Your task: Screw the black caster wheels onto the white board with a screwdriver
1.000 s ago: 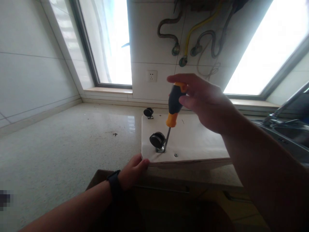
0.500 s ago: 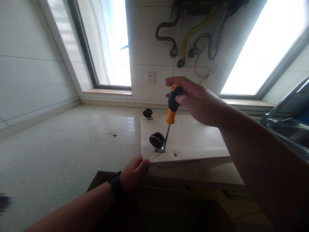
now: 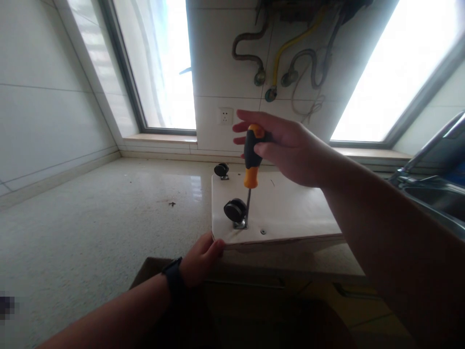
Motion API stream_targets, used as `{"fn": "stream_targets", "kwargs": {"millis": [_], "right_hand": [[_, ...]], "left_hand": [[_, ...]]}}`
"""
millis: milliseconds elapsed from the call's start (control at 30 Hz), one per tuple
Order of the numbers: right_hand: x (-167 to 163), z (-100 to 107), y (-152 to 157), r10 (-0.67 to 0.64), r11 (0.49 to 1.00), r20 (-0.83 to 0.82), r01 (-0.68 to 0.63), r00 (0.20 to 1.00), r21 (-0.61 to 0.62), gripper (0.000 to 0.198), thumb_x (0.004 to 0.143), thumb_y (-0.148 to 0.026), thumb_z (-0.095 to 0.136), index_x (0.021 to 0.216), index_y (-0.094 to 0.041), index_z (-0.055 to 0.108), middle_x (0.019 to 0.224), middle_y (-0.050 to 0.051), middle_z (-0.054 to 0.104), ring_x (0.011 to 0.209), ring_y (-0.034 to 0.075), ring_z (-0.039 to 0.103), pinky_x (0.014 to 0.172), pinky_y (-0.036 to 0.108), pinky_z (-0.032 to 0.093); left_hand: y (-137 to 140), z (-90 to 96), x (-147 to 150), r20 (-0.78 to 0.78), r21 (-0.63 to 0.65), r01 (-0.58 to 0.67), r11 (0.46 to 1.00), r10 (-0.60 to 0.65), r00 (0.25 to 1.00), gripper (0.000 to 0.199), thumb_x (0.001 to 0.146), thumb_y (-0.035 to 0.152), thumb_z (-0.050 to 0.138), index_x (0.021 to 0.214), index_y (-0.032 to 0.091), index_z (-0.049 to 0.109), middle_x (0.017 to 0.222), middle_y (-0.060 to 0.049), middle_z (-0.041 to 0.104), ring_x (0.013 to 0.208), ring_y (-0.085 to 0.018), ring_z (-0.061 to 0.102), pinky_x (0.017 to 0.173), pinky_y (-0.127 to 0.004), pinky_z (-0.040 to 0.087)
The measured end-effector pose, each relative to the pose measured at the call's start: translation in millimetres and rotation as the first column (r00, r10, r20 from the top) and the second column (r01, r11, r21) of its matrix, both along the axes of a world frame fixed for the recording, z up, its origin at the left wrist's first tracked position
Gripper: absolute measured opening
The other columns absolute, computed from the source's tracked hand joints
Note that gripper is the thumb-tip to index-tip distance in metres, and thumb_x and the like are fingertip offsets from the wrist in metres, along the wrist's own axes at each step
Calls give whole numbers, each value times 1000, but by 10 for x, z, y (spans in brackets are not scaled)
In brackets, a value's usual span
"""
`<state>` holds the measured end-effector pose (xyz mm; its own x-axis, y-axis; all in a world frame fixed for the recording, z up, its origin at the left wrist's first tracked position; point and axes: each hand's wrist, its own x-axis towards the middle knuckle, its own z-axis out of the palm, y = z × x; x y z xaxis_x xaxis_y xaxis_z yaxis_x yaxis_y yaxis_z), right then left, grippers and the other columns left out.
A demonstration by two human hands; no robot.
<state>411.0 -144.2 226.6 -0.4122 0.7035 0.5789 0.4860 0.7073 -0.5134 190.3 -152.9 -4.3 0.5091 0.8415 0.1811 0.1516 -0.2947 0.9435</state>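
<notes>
My right hand (image 3: 279,143) holds a yellow-and-black screwdriver (image 3: 251,157) between thumb and palm, several fingers stretched out past the handle. The shaft points down, nearly upright, its tip at the metal plate of a black caster wheel (image 3: 235,210). That caster sits near the front left corner of a white board (image 3: 290,208). A second caster wheel (image 3: 221,169) stands at the board's back left corner. My left hand (image 3: 199,258) grips the board's front left corner, thumb on the edge; the fingers beneath are hidden.
The board lies on a pale speckled countertop (image 3: 109,218), with small dark bits (image 3: 172,204) to its left. A sink (image 3: 439,198) with a tall faucet (image 3: 428,145) is at the right. Hoses (image 3: 278,60) and a wall socket (image 3: 225,116) are on the tiled wall behind.
My right hand and the screwdriver's handle have swung left, making the shaft more upright. Its tip stays at the caster plate. My left hand keeps its grip on the board.
</notes>
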Motion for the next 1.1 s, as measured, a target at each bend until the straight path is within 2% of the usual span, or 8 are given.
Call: {"fn": "stream_targets", "kwargs": {"millis": [133,333,467,533,633,767,1000,1100], "right_hand": [[-36,30,-38,5,1000,41,-4,999,-19,62,91,-33,68,151,-31,54,123,5,69,110,25,67,95,47,61],[-50,-61,-42,-343,897,91,297,935,329,31,90,-44,72,114,-26,71,110,8,67,98,27,65,90,53,59],[-22,-28,-15,-90,996,-56,90,994,4,41,90,-27,58,131,-25,66,136,10,62,113,28,69,92,48,62],[-14,3,-23,3,994,-98,-13,995,-108,54,88,-25,61,142,-27,60,136,9,64,112,26,69,92,45,63],[-24,9,-46,-69,998,-41,69,997,-4,62,85,-33,73,145,-27,59,117,7,70,104,25,70,91,45,63],[-37,-30,-32,-309,927,6,300,951,227,44,80,-42,82,117,-22,74,107,8,72,100,29,68,94,53,60],[25,39,-6,14,985,-134,-37,991,-168,49,89,-25,63,138,-28,64,136,7,67,117,26,69,99,45,61],[22,28,-45,-3,995,-71,-4,997,-103,54,87,-32,70,141,-28,62,126,6,71,110,25,71,97,45,62]], "left_hand": [[12,-23,-5,15,-7,4,1000,-4,1000,66,93,80,43,89,18,64,79,-5,61,70,-20,50,68,-32,44],[9,-20,-9,21,-13,14,1000,-14,1000,63,94,79,43,86,18,60,77,-3,58,69,-19,49,68,-31,43],[1,-6,-7,15,11,12,1000,-12,1000,62,95,79,43,80,19,58,74,-3,58,67,-18,49,66,-31,44],[-3,-4,-7,7,20,2,1000,-2,1000,64,94,79,43,79,19,57,74,-3,58,67,-18,49,65,-31,44],[-5,-8,-8,-2,10,-7,1000,7,1000,65,94,80,42,81,18,59,74,-3,58,67,-18,50,64,-30,44],[8,-32,-10,13,9,21,1000,-21,1000,65,95,80,42,84,18,60,76,-3,58,67,-18,49,64,-30,43],[3,-22,-10,8,2,9,1000,-9,1000,64,94,80,42,82,19,59,73,-3,58,66,-18,49,65,-31,44],[-5,-9,-7,3,10,-1,1000,1,1000,65,93,81,42,78,20,58,72,-3,57,66,-18,48,65,-31,43]]}}
